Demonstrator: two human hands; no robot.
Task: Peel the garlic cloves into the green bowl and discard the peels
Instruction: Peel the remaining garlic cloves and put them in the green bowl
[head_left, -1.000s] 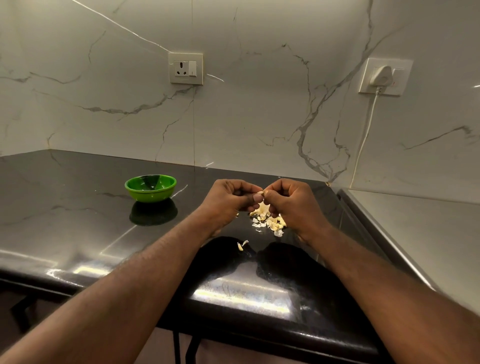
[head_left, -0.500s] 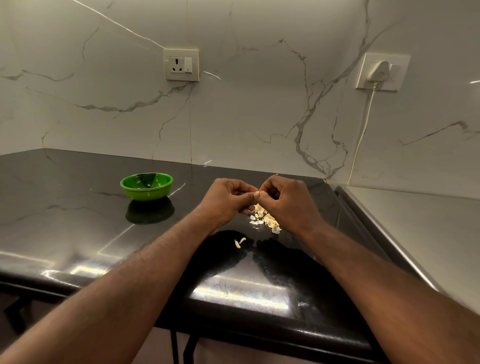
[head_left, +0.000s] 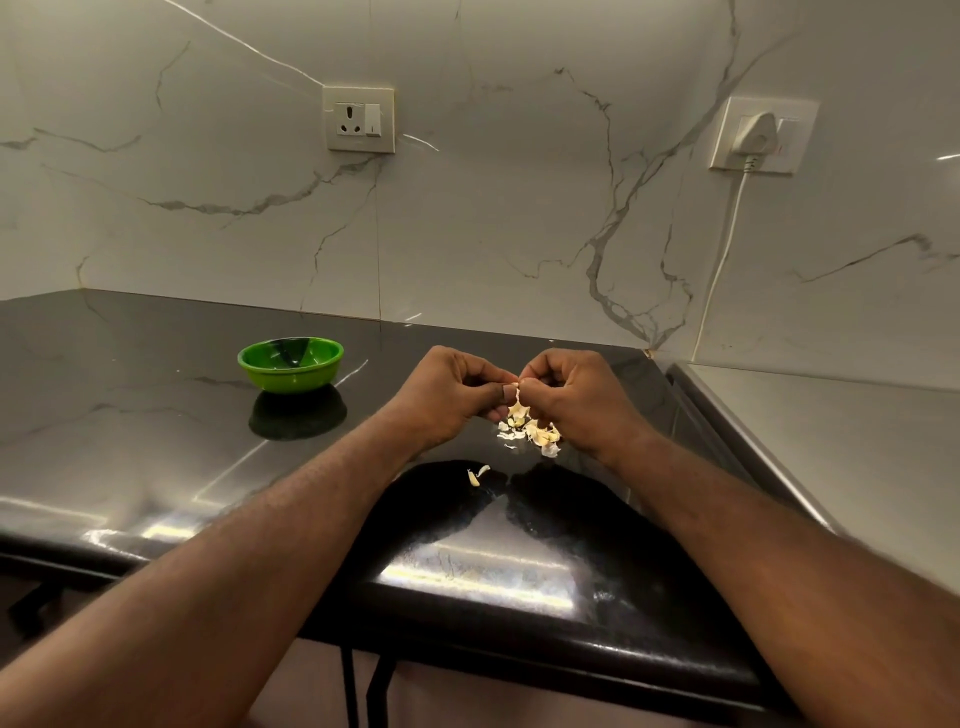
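Observation:
Both hands meet over the black counter. My left hand (head_left: 454, 395) and my right hand (head_left: 576, 397) pinch one small pale garlic clove (head_left: 515, 391) between their fingertips, fingers curled. Just below them lies a little pile of garlic peels and cloves (head_left: 532, 432) on the counter. Two loose bits of peel (head_left: 477, 475) lie nearer to me. The green bowl (head_left: 291, 364) stands to the left of my left hand, about a hand's width away; I cannot see anything inside it.
The glossy black counter (head_left: 156, 441) ends at a front edge close to me. A steel surface (head_left: 831, 467) adjoins on the right. On the marble wall are an unused socket (head_left: 358, 119) and a socket with a white plug (head_left: 759, 137) and a hanging cord.
The hands stay together on the clove with small finger shifts. The view has tilted slightly, so everything sits a little lower and to the left.

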